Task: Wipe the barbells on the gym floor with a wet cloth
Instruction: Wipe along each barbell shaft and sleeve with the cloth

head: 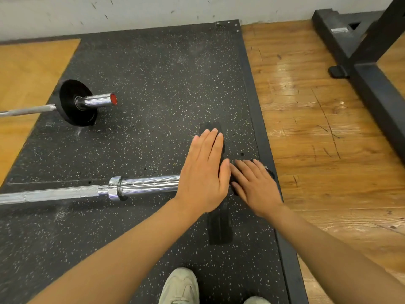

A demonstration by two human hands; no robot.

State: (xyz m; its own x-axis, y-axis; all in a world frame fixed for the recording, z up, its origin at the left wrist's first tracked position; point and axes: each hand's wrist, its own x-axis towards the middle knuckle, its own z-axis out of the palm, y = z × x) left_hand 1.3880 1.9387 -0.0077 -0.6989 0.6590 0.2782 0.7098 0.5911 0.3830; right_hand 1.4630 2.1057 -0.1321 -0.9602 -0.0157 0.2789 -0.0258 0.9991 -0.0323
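Left hand (pixel 202 170) lay flat, fingers straight and together, over the sleeve end of the near barbell (pixel 144 185). Right hand (pixel 255 186) was spread just beside it, fingers touching a dark cloth (pixel 220 229) draped across that sleeve onto the speckled rubber mat (pixel 153 73). Second barbell (pixel 96 100), with one black plate (pixel 70 102), lay farther back.
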